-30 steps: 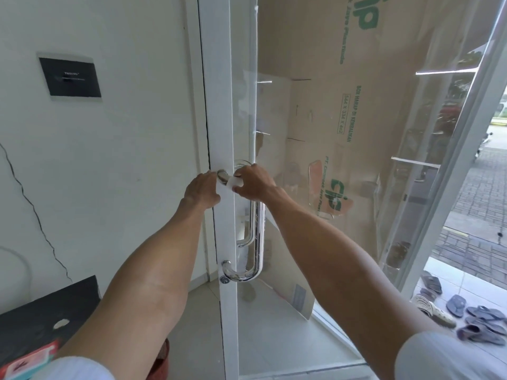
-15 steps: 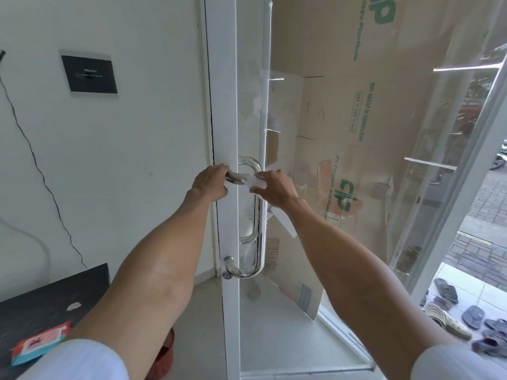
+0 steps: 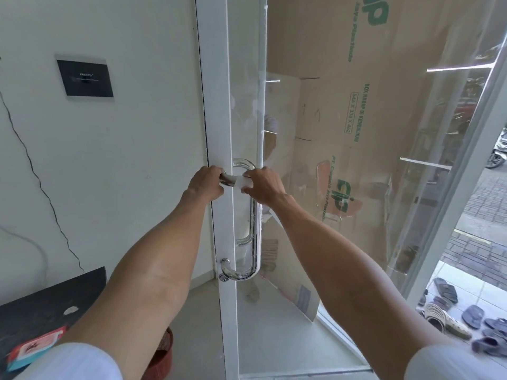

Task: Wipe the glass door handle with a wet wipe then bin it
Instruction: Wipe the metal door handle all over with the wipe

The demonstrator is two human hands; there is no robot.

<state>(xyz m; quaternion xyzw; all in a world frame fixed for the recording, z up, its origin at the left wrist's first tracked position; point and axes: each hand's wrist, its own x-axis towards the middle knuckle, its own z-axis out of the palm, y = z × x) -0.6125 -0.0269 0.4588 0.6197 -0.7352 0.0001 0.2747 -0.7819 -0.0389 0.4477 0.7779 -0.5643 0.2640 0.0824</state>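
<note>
A chrome D-shaped handle [image 3: 254, 231] runs down the edge of a white-framed glass door [image 3: 216, 119]. My left hand [image 3: 205, 185] grips the handle's top stub beside the frame. My right hand [image 3: 263, 186] presses a white wet wipe [image 3: 242, 183] around the top bend of the handle, close to my left hand. A second handle shows through the glass behind. The lower curve of the handle is bare.
A red woven bin [image 3: 162, 360] stands on the floor at the door's foot, partly behind my left arm. A black table [image 3: 41, 305] at lower left holds a wet-wipe pack [image 3: 33, 349]. Large cardboard [image 3: 343, 105] leans behind the glass. Sandals [image 3: 452, 316] lie outside, right.
My hands stay at the handle's top; the right hand with the wipe has edged slightly along the bend. The camera shifted, moving the handle lower and rightward in view.
</note>
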